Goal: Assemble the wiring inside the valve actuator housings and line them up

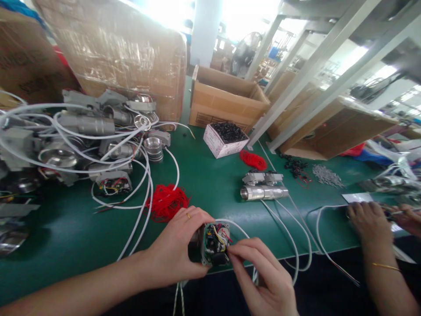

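My left hand [177, 248] is wrapped round a small metal unit [214, 244] with its cover off, showing a circuit board and coloured wires. It is held just over the near edge of the green table [210, 184]. My right hand [263, 274] pinches at the wires on the unit's right side, fingers closed. A white cable [243, 230] runs out of the unit. A bundle of red ties [166, 202] lies just beyond my left hand.
A heap of grey metal units with white cables [82, 140] fills the left. A finished unit [263, 188] lies mid-table, with a small box of black parts [225, 138], cardboard boxes [226, 98] and screws [325, 175] behind. A co-worker's hands [371, 224] work at the right.
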Tool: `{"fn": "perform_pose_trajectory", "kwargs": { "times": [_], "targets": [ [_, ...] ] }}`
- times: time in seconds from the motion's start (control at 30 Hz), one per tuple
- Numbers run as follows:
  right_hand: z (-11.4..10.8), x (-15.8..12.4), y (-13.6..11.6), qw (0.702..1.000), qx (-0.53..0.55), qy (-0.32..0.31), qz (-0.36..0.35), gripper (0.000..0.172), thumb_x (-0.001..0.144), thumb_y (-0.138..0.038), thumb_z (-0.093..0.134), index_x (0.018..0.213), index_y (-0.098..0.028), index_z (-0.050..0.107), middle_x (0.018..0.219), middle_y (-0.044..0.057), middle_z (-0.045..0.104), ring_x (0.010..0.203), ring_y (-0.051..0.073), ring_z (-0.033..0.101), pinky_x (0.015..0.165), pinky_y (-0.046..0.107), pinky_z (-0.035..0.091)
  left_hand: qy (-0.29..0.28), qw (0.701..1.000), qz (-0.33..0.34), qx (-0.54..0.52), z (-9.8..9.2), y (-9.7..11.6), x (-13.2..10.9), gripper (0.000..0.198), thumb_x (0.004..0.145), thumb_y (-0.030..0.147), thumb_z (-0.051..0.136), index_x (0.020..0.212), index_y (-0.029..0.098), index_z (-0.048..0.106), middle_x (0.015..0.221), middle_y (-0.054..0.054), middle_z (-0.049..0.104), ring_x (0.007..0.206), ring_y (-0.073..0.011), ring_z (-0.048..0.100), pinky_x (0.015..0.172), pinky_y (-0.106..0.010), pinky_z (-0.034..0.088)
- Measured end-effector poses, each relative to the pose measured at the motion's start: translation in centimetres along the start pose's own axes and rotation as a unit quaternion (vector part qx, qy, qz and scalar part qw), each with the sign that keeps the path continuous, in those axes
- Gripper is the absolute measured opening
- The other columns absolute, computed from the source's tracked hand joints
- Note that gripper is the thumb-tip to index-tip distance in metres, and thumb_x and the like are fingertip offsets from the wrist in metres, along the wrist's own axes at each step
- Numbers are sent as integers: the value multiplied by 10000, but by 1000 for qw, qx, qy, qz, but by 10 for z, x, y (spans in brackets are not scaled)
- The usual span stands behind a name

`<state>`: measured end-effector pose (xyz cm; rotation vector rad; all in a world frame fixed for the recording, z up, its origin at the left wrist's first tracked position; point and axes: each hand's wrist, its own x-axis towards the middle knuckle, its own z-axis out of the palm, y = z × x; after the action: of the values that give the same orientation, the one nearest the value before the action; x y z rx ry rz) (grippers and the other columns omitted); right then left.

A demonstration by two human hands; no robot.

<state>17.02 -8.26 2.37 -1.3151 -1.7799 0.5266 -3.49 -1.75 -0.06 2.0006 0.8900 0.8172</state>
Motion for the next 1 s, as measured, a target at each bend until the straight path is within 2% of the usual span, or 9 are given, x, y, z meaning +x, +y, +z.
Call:
{"fn": "perform_pose_trajectory", "kwargs": {
  "times": [0.07,0.17,0.23,0.33,0.47,0.6,0.7,0.87,1.0],
  "targets": [
    [-9,6,3,999,-8,-29,-14,193,904,-86,649,957,-239,755,851,46,730,750,185,713,652,269,603,-9,1000,-5,-5,-1,0,-1,509,606,105,769,1054,232,563,1039,-23,668,941,-251,610,870,-387,449],
    [-19,25,15,999,-42,8,-4,154,908,-158,664,986,-250,761,892,44,754,785,200,733,682,286,620,-20,1000,-5,-5,0,-2,-3,532,584,156,804,1050,223,556,1059,-44,668,944,-266,612,892,-410,456],
    [-18,44,24,998,-60,21,8,126,907,-212,674,987,-241,766,895,47,768,758,203,742,671,299,626,-27,1000,0,3,0,-4,-3,555,574,195,837,1048,221,551,1070,-55,667,945,-272,612,899,-414,461],
    [-3,78,31,999,-41,-25,1,133,903,-231,662,979,-218,770,896,57,781,744,204,751,676,316,633,-36,999,12,21,2,-9,-4,585,550,269,874,1032,218,547,1072,-64,664,947,-277,609,911,-413,462],
    [27,118,30,988,-4,-155,-19,172,894,-151,630,995,-177,767,958,71,781,813,190,750,751,326,634,-50,997,45,47,4,-14,-6,646,573,395,875,1102,208,555,1089,-71,676,970,-289,619,911,-419,449],
    [49,141,25,966,-25,-256,-30,218,869,-35,629,992,-163,757,953,53,770,861,171,729,802,316,595,-63,993,72,73,6,-16,-8,637,647,493,835,1148,207,564,1104,-79,690,948,-293,629,887,-430,447],
    [61,150,20,954,-47,-294,-36,250,847,20,648,1003,-144,755,958,59,746,849,162,699,762,290,556,-53,995,67,57,6,-15,-7,616,668,496,819,1144,194,573,1089,-83,695,945,-293,637,889,-433,463],
    [74,157,15,934,-21,-350,-75,209,786,36,735,899,-140,731,870,17,667,804,144,638,730,260,515,-39,999,23,22,5,-13,-4,598,592,410,854,1086,205,587,1053,-74,701,937,-297,645,917,-444,492],
    [82,159,21,919,0,-348,-188,254,778,58,724,881,-168,667,937,16,613,873,156,596,776,271,503,-28,999,15,-6,5,-15,-3,623,594,445,854,1105,210,587,1085,-74,701,956,-294,648,959,-452,499]
  ]
}}
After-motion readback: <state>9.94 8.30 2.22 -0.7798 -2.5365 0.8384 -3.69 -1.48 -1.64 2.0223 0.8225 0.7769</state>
